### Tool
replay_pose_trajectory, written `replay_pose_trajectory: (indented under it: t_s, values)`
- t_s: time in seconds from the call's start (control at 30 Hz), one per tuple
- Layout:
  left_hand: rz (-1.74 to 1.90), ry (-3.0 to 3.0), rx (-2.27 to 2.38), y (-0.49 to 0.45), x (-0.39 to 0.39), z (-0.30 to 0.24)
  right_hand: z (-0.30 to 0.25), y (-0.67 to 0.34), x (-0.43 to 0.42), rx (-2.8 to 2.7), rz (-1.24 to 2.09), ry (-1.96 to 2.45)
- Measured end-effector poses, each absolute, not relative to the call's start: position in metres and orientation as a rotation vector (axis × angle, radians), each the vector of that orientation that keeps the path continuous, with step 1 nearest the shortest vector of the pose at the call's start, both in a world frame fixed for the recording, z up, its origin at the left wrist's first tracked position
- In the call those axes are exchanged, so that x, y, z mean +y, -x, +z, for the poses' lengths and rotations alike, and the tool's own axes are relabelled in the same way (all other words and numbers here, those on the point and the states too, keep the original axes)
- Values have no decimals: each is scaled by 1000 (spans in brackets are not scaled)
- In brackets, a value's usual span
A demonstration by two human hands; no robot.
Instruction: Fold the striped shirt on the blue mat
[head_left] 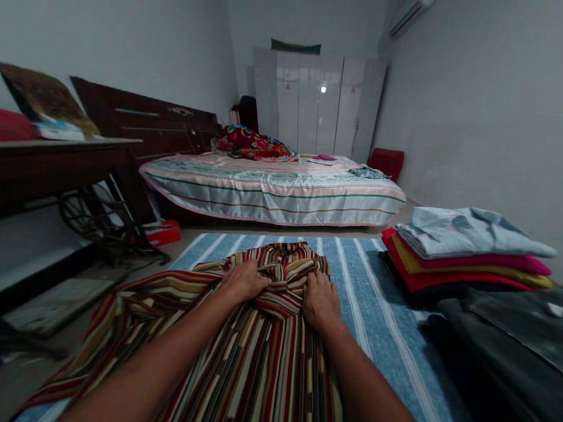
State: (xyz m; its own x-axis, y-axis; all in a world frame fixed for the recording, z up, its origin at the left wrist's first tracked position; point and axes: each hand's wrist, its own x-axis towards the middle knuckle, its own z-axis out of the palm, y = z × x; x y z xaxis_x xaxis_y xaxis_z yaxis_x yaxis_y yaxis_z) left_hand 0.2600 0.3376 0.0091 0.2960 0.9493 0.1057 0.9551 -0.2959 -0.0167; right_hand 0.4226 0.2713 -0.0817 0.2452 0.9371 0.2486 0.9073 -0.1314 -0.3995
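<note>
A multicoloured striped shirt (265, 364) lies spread over a blue-and-white striped cloth (355, 279), one sleeve reaching out to the left. Its upper part is bunched between my hands. My left hand (242, 281) is closed on the fabric near the collar end, fingers curled into the folds. Opposite it, my right hand (321, 299) grips the shirt's right upper edge. Both sets of fingertips are partly hidden by the cloth.
Folded clothes (468, 257) are stacked at the right, behind a dark garment (524, 344). A wooden table (41, 145) with a treadle wheel below stands left. A bed (273, 193) lies ahead, with a wardrobe (312, 107) beyond and a red box (164, 233) on the floor.
</note>
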Motion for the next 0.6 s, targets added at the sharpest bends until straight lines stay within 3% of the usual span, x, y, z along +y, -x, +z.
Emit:
replay_pose_trajectory:
  t_s: [0.17,0.33,0.6]
  values:
    - [-225,2462,-1685,-260,337,25,-75,-425,272,-1677,89,2040]
    - [-624,2384,-1626,-248,328,52,-72,-433,281,-1666,95,2027]
    - [-1351,2152,-2285,-212,321,31,-79,-448,301,-1703,114,2003]
